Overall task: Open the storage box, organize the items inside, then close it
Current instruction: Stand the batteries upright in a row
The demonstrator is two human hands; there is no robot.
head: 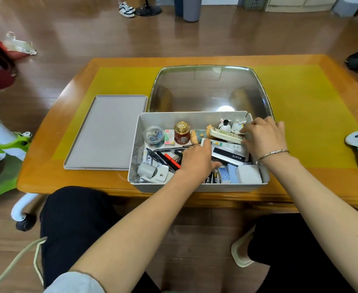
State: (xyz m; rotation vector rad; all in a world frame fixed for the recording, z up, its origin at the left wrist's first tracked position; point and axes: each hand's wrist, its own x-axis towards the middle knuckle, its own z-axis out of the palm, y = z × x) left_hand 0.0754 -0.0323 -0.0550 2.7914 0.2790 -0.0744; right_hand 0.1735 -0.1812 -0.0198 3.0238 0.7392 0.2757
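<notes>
Head view: the storage box (195, 187) sits open at frame centre on the surface (300, 123), with 1 lid (106, 132) flat just left of it; sorting looks underway and closing remains. Left hand (197, 159), fingers extended, presses among pens. Right hand (262, 136) has its grip curled round a patterned case (224, 135). 2 rabbit figurines (231, 125) stand at the box's back wall.

Both hands are in the open storage box (197, 188) on the table (300, 187). The left hand (197, 159) lies over the pens (163, 158), fingers reaching toward a black-and-silver case (230, 156). The right hand (262, 137) touches a cream-coloured case (224, 135) beside two rabbit figurines (231, 126). The lid (108, 132) lies flat just left of the box.
</notes>
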